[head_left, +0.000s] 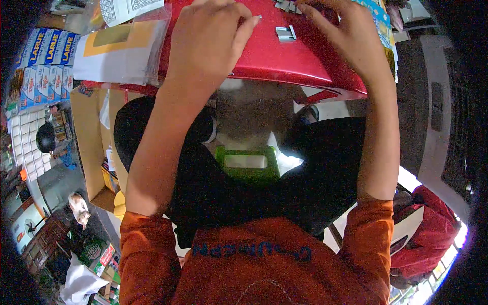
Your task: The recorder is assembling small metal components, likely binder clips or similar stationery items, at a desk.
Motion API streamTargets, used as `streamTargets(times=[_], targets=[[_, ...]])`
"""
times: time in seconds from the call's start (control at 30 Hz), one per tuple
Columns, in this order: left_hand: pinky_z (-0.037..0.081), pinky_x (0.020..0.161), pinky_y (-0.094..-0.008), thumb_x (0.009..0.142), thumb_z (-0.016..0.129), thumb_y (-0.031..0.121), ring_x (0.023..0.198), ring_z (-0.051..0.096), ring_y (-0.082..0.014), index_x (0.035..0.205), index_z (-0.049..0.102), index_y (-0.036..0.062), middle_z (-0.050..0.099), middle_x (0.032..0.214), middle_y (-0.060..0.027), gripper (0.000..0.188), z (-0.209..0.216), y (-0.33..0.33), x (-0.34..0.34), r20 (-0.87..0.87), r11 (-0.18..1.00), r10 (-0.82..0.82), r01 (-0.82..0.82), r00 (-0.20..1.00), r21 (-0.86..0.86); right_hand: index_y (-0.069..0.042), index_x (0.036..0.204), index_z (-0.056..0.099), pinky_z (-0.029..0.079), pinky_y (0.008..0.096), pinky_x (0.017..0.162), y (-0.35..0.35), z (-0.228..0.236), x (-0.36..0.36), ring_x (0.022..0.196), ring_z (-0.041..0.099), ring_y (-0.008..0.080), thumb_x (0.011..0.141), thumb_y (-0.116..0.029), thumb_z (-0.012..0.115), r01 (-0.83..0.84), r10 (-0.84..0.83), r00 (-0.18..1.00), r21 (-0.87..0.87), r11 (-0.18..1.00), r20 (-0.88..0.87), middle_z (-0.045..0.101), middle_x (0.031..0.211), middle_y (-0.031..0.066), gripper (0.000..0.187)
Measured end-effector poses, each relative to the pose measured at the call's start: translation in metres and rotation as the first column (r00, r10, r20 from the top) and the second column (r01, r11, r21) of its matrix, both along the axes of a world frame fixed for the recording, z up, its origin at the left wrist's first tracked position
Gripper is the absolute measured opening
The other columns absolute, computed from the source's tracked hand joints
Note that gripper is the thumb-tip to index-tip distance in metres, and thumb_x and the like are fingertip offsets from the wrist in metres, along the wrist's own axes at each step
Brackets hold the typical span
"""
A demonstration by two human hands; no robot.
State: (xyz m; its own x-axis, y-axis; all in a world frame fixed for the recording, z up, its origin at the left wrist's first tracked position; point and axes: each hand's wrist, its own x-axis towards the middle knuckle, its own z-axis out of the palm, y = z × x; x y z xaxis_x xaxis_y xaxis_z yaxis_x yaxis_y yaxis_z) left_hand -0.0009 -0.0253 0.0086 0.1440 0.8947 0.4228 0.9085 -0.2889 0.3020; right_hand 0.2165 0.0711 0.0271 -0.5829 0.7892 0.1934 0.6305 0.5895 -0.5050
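Observation:
My left hand (206,38) is over the red table (274,58), its fingers curled and partly cut off by the upper edge. The thumb points toward the right, with a small pale spot at its tip. What the fingers hold, if anything, is out of sight. My right hand (351,28) reaches in from the right, thumb and finger coming together beside several small grey pieces (287,6) at the upper edge. Whether a piece is between them cannot be made out. A small grey, metal-looking bracket-shaped piece (285,34) lies on the table between my hands, apart from both.
Papers in a clear plastic sleeve (119,56) overhang the table's left side. Stacked drink cartons (48,66) and an open cardboard box (86,132) stand at left. A green plastic stool (247,168) shows between my legs. A cat (79,209) is at lower left.

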Motion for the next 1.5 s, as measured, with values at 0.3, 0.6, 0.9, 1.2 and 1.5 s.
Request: streamTargets(times=[0.3,0.6,0.9,1.2,1.5], targets=[[0.051,0.081,-0.0437,0.099,0.07,0.011,0.09,0.066,-0.0342,0.098,0.069,-0.0016,0.068,0.094,-0.0174,0.012,-0.003,0.005,-0.003,0.173,0.996,0.013,0.004,0.985,-0.094,0.004,0.11,0.075,0.057,0.0414,0.082,-0.021,0.01,-0.005,0.092,0.072,0.031,0.1,-0.014,0.068,-0.001,0.0,1.0,0.033,0.999,0.017,0.075,0.099,0.0193,0.022],[0.055,0.074,-0.0287,0.103,0.071,0.013,0.084,0.07,-0.014,0.109,0.072,-0.0017,0.074,0.096,-0.0096,0.016,0.025,-0.011,0.001,0.631,0.915,0.06,0.21,0.773,-0.344,-0.001,0.107,0.077,0.059,0.0394,0.085,-0.023,0.009,0.001,0.095,0.074,0.0241,0.093,-0.012,0.078,-0.263,0.254,0.954,-0.037,0.964,-0.16,0.078,0.099,0.0115,0.019],[0.057,0.079,-0.0322,0.101,0.072,0.013,0.09,0.073,-0.0175,0.112,0.073,-0.0008,0.076,0.097,-0.0128,0.017,0.032,-0.015,-0.003,0.563,0.888,-0.049,0.294,0.825,-0.354,0.0,0.103,0.078,0.055,0.0346,0.085,-0.027,0.006,0.004,0.091,0.073,0.0221,0.091,-0.01,0.078,-0.311,0.313,0.946,0.03,0.95,-0.08,0.077,0.098,0.0101,0.016],[0.056,0.091,-0.0341,0.098,0.075,0.02,0.099,0.075,-0.0214,0.112,0.076,0.0016,0.078,0.107,-0.0125,0.024,0.007,-0.012,0.001,0.592,0.899,0.037,0.232,0.805,-0.371,-0.001,0.097,0.079,0.054,0.0334,0.086,-0.04,0.0,0.0,0.091,0.073,0.0234,0.085,-0.007,0.081,-0.23,0.231,0.973,0.14,0.963,0.008,0.078,0.095,0.0101,0.014],[0.055,0.096,-0.0372,0.095,0.077,0.026,0.108,0.074,-0.0244,0.118,0.076,0.0001,0.078,0.115,-0.0139,0.035,-0.011,-0.015,-0.002,0.668,0.932,0.002,0.241,0.744,-0.271,-0.005,0.094,0.08,0.053,0.0332,0.083,-0.039,-0.009,-0.002,0.086,0.073,0.0225,0.078,-0.014,0.088,-0.218,0.214,0.976,0.3,0.929,0.049,0.077,0.091,0.0063,0.02]])
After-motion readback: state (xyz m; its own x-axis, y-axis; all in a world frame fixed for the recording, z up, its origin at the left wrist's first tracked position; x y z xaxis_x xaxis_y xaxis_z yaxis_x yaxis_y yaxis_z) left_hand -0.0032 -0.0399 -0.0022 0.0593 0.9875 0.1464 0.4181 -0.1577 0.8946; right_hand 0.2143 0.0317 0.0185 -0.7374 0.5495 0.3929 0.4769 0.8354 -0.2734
